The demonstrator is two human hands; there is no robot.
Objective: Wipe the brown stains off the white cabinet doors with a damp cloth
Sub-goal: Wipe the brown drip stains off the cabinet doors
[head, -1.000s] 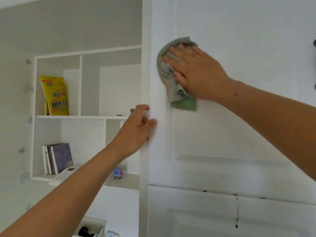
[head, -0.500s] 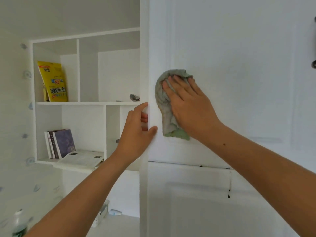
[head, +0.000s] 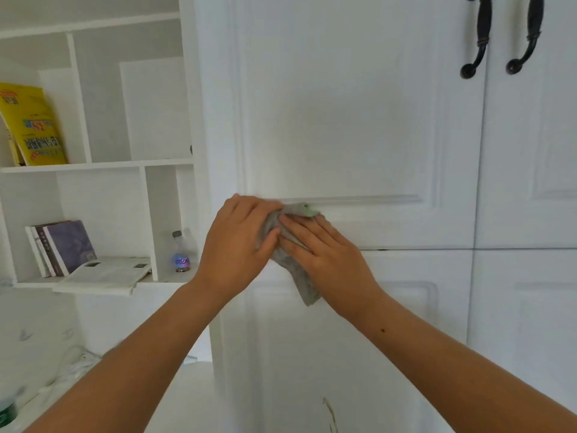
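Observation:
A grey-green cloth [head: 298,276] is pressed against the bottom edge of the upper white cabinet door [head: 343,120]. My right hand [head: 324,254] lies flat on the cloth. My left hand [head: 237,245] holds the cloth's left side, thumb over it. Part of the cloth hangs down over the lower door [head: 343,339]. A thin brown streak [head: 329,414] runs down the lower door near the bottom of the view. A small dark spot [head: 381,249] sits in the seam between the doors.
Two dark door handles [head: 477,39] hang at the top right. Open white shelves [head: 93,165] on the left hold a yellow packet [head: 31,126], several books [head: 62,245], an open booklet [head: 103,273] and a small bottle [head: 181,254]. A green-capped bottle [head: 7,407] stands at the lower left.
My right hand has slid the cloth down the door from the upper panel to its bottom edge. My left hand has left the door's edge and come onto the cloth.

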